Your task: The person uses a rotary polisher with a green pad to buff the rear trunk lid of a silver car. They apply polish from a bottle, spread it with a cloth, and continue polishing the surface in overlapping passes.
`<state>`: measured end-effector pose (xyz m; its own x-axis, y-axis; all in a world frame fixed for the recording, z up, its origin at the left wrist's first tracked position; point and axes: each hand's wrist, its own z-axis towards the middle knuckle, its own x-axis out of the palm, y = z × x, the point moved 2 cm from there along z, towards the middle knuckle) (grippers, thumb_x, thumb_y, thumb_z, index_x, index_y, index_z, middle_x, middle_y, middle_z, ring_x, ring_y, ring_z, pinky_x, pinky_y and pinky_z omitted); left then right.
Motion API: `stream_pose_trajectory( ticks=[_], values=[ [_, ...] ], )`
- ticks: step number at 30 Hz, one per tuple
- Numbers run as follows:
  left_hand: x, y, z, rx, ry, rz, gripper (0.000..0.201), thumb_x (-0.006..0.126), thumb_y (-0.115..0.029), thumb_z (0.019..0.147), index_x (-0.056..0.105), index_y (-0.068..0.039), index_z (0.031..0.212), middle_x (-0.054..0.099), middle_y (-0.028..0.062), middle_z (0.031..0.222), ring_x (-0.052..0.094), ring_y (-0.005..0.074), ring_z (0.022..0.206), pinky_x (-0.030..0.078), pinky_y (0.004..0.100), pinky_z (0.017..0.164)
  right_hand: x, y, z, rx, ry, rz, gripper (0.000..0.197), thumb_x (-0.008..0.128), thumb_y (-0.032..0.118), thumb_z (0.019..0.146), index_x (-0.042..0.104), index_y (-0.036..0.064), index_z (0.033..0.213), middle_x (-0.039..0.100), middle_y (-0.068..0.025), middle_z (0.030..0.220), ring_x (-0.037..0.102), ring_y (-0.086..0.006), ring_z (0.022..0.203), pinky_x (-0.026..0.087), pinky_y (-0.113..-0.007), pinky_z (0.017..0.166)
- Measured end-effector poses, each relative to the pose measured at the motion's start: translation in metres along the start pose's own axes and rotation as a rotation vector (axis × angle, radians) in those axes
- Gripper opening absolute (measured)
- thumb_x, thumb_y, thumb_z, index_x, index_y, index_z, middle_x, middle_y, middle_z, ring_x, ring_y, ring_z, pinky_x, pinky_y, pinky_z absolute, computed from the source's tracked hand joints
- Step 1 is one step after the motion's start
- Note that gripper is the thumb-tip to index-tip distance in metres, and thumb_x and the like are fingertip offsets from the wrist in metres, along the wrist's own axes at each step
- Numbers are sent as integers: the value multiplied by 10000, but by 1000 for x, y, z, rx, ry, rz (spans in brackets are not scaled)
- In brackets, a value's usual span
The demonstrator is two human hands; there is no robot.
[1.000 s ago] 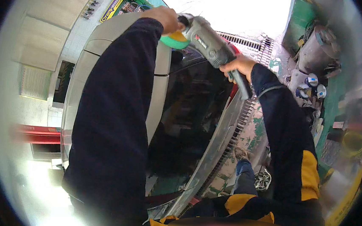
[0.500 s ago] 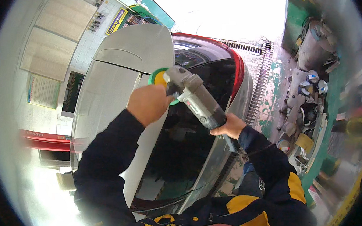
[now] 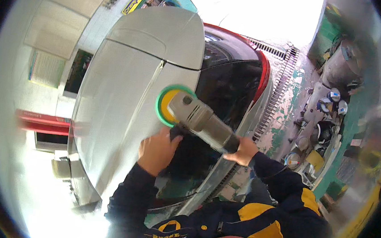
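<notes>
One red beam (image 3: pixel 42 123) juts in at the far left, a line of pale lettering along its side. Just above it on the wall hangs a printed sheet (image 3: pixel 47 68), its lines too small to make out, and farther right a yellow-and-dark sign (image 3: pixel 135 1) with bold lettering.

Next comes the car, its broad pale panel (image 3: pixel 112 90) curving down the middle of the view. Near that panel's right edge, the left hand (image 3: pixel 158 150) has its fingers closed round the black side handle (image 3: pixel 177 132) of a grey polisher (image 3: pixel 206 122). The tool's round pad (image 3: pixel 161 104) — yellow with a green rim — overlaps the panel's right edge in view; whether it touches the surface I cannot tell.

The polisher's body slants down to the right across the car's dark glossy section (image 3: pixel 231 79), towards that section's right edge, where the right hand (image 3: pixel 244 151) grips the rear end, fingers wrapped round it.

A red strip (image 3: pixel 264 75) borders the dark section's upper right corner; beyond it runs a floor grating (image 3: pixel 282 83), then a grey drum (image 3: pixel 344 64).
</notes>
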<state>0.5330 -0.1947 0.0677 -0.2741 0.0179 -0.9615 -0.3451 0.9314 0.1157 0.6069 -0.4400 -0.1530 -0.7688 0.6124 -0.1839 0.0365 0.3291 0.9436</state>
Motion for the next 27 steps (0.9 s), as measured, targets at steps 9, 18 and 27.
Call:
stream_pose_trajectory(
  ticks=[9,18,27],
  values=[
    [1,-39,83,24,-97,-149,441,656,-484,1044,671,-46,1102,769,224,905,758,462,884,595,582,800,-85,-23,58,4,-40,52,477,926,298,774,780,28,1139,813,-179,1091,775,-346,1035,583,-458,918],
    [45,31,-69,-182,-7,-270,483,676,-490,1037,624,-16,1117,768,208,875,770,426,807,611,533,668,30,-22,12,50,146,-141,700,933,408,792,716,17,1331,782,-219,1229,755,-363,1132,596,-511,957],
    [89,129,-244,-290,-220,-156,446,714,-476,1014,618,-41,1025,757,222,861,757,445,800,607,545,715,177,17,-54,-200,230,-417,740,842,553,854,691,33,1358,769,-258,1146,733,-439,1063,580,-537,910]
  ],
)
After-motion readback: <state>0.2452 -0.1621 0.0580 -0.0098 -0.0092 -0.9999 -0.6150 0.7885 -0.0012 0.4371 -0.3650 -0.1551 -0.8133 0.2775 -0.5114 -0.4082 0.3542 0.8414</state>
